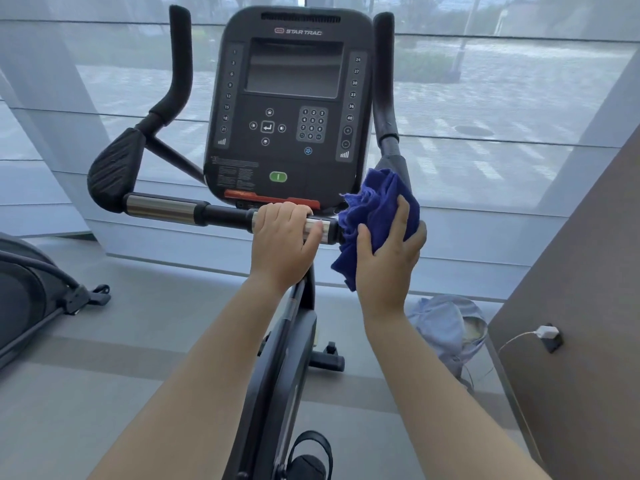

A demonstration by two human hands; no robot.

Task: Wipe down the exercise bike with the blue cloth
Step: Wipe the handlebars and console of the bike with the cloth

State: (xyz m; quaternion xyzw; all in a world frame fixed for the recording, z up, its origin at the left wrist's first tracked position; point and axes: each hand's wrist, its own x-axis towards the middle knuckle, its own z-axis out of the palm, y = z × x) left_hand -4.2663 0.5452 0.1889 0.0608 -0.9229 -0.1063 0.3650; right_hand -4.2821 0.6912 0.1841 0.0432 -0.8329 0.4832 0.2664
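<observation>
The exercise bike [277,209] fills the centre of the frame, its frame tube running down to the bottom edge and its black Star Trac console [289,109] standing upright at upper centre, screen dark. A horizontal handlebar [194,211] crosses just under the console, with chrome sections and a padded black elbow rest [114,168] at centre left. Curved black grips rise on either side of the console. At lower right, a pale blue garment or bag [446,327] lies crumpled on the floor; which it is cannot be told.

The right hand [389,261], right of centre, presses the blue cloth [375,216] against the right end of the handlebar, its fingers [401,216] spread over the bunched fabric and gripping it. The cloth covers the bar's end, just beside the console's lower right corner.

The left hand [284,244] is clenched around the chrome section of the handlebar just left of the cloth.
</observation>
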